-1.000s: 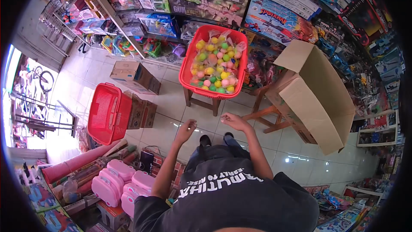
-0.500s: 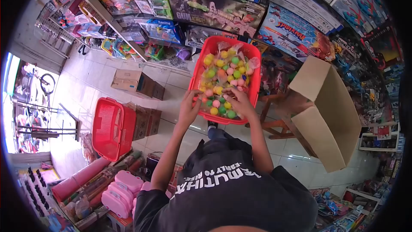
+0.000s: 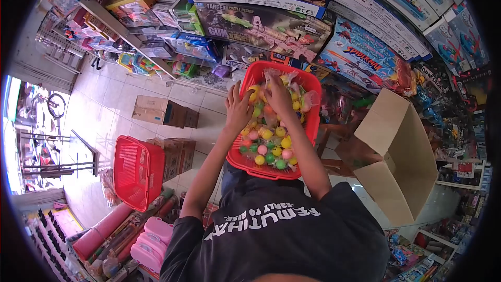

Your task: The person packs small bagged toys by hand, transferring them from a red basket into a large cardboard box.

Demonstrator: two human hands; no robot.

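Observation:
A red plastic basket (image 3: 311, 136) stands in front of my body, filled with clear plastic bags of small balls (image 3: 269, 146) in yellow, green, pink and orange. My left hand (image 3: 239, 110) reaches over the basket's left side, fingers apart, resting at the edge of the bags. Farther in, my right hand (image 3: 278, 99) has its fingers bent around the gathered top of a clear plastic bag (image 3: 272, 75) near the far end. Its fingertips are partly hidden among the plastic.
An open cardboard box (image 3: 402, 162) stands to the right beside a wooden stool (image 3: 336, 167). Left on the tiled floor are another red basket (image 3: 136, 172) and a closed carton (image 3: 164, 111). Boxed toys (image 3: 261, 28) line the shelf ahead; pink cases (image 3: 151, 243) sit lower left.
Both hands have moved away from my body, toward the far end of the basket. The basket appears lower in view and nearer to me. My right hand has closed on a bag top.

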